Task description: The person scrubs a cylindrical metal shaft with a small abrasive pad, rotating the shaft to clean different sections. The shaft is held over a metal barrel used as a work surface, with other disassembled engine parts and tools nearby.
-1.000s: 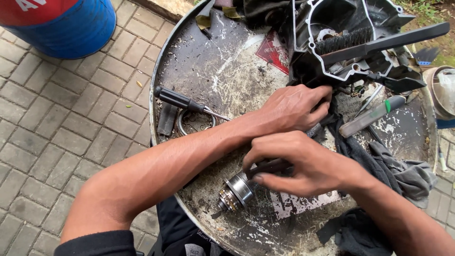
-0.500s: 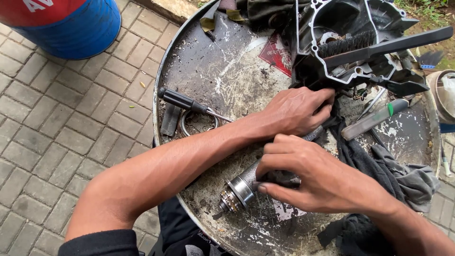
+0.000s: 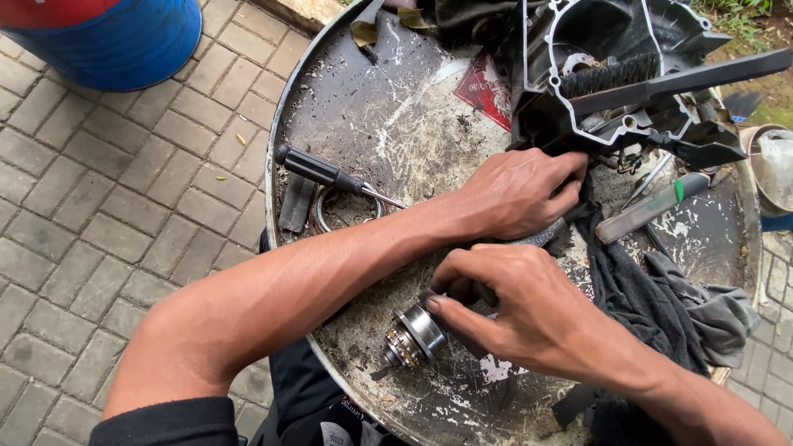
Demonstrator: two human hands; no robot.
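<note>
My right hand (image 3: 529, 310) grips a greasy metal shaft with a bearing and gear end (image 3: 413, 337), held low over the round metal tray (image 3: 347, 107). My left hand (image 3: 520, 190) reaches across my right forearm and closes on a grey metal tool (image 3: 547, 234), most of it hidden under the palm, beside a dark rag (image 3: 661, 306). Just beyond the left hand sits a black engine casing (image 3: 628, 74) with a black brush lying across it.
A black-handled screwdriver (image 3: 330, 175) lies on the tray's left side next to a metal ring (image 3: 343, 211) and a flat black piece (image 3: 296, 202). A green-marked tool (image 3: 648, 211) lies at right. A blue barrel (image 3: 116, 37) stands on the paving at top left.
My right hand has shifted its grip along the shaft, and the shaft has turned slightly on the tray. My left hand stays on the tool near the casing.
</note>
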